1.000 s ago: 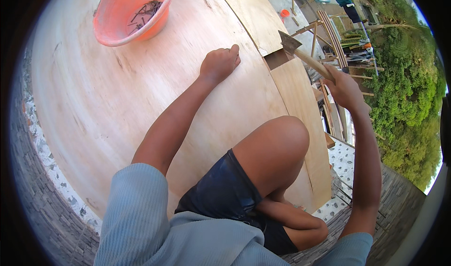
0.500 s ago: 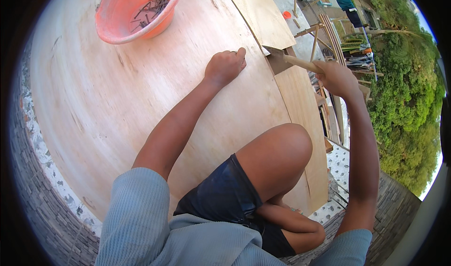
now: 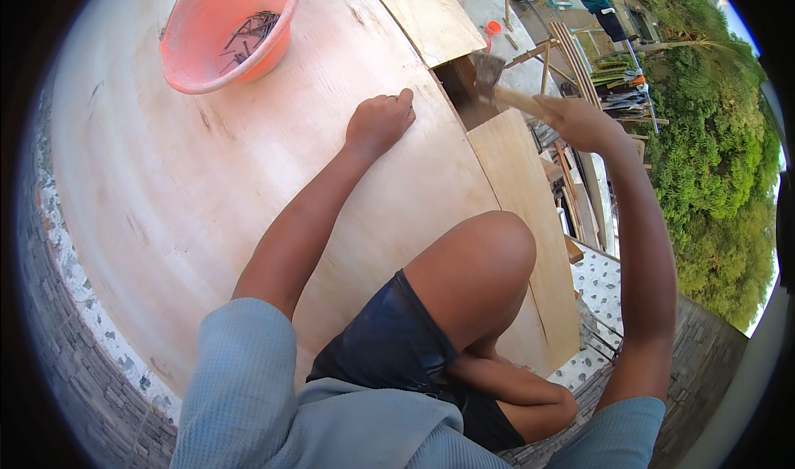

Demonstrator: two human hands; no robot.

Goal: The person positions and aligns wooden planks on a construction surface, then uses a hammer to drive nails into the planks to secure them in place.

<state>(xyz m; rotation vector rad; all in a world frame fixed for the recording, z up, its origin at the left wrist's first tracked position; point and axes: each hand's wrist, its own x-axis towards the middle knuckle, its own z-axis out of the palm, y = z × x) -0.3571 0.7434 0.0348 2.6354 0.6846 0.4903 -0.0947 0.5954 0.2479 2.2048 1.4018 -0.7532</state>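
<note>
My right hand (image 3: 580, 123) is wrapped round the wooden handle of a hatchet (image 3: 517, 99). The hatchet's broad metal head (image 3: 489, 73) hangs over a gap between two narrow plywood strips, the far strip (image 3: 426, 13) and the near strip (image 3: 526, 191). Left of this gap, my left hand (image 3: 379, 125) rests closed on a large plywood sheet (image 3: 248, 162), thumb upward. Whatever its fingers may hold is hidden.
An orange bucket (image 3: 186, 50) with several loose nails (image 3: 252, 36) stands on the sheet at the far left. My bent knee (image 3: 489, 253) is near the sheet's right edge. Beyond that edge, a lower yard holds stacked timber (image 3: 571, 59), a small red bucket (image 3: 493, 28) and trees (image 3: 704, 154).
The hatchet's head has come away from the far strip's corner and turned, now over the gap. The whole view has shifted slightly; my left hand stays closed on the sheet.
</note>
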